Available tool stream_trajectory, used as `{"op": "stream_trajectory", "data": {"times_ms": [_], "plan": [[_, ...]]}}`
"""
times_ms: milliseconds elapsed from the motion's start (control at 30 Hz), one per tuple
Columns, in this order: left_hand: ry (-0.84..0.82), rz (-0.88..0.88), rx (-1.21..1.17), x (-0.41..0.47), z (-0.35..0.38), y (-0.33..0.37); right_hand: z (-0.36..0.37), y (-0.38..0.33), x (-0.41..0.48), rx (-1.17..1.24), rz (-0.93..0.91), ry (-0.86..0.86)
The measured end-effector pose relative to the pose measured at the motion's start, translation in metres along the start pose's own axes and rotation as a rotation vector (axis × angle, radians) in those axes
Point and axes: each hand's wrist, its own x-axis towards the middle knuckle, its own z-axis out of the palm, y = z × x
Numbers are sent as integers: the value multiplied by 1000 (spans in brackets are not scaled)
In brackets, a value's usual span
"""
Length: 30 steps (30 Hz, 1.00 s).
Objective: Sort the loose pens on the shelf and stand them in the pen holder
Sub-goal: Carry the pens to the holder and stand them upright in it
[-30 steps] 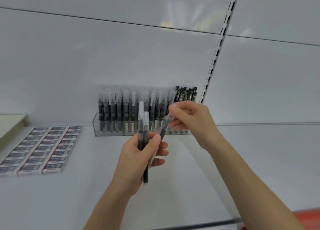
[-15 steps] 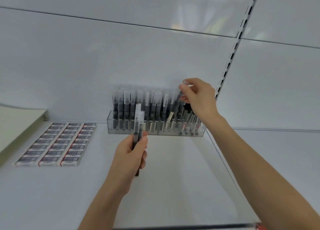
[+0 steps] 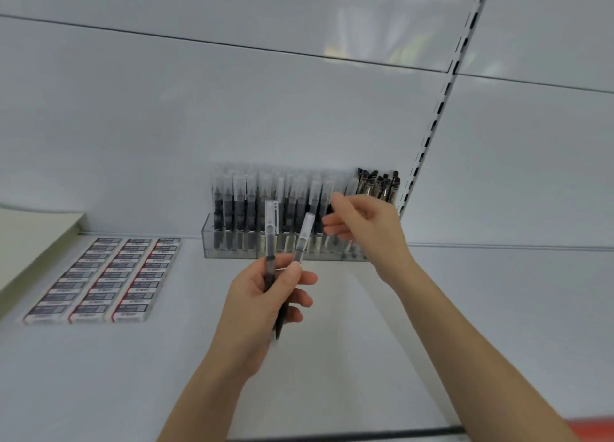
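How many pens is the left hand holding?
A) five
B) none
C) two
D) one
C: the left hand grips two pens, whose clear caps point up and fan slightly apart above the fingers.

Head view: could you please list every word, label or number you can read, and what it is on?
Nothing here is legible.
Small boxes on the shelf: printed labels, too blurred to read.
Pens in the pen holder: marks on the barrels, too small to read.
Two pens in the left hand: no print visible.
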Motion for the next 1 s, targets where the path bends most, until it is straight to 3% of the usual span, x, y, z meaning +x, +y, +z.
{"op": "stream_trajectory", "data": {"times_ms": [100, 167, 233, 333, 467, 633, 833, 1000], "plan": [[-51, -15, 20, 0, 9, -3, -2, -2, -15, 84, 67, -187], [-59, -15, 42, 1, 11, -6, -6, -4, -17, 140, 79, -196], [-22, -8, 63, 2, 9, -8, -17, -7, -12, 171, 63, -123], [76, 4, 136, 4, 0, -8, -41, -16, 4, 206, -1, 138], [128, 23, 187, 1, -9, -3, -48, -22, 26, 78, -159, 355], [176, 13, 167, -1, -12, -1, -28, -15, 39, -152, -200, 272], [209, -38, 92, -2, -15, 1, -20, -18, 49, -232, -216, 172], [204, -25, 109, -2, -11, 0, -3, 1, 48, -376, -117, 38]]}}
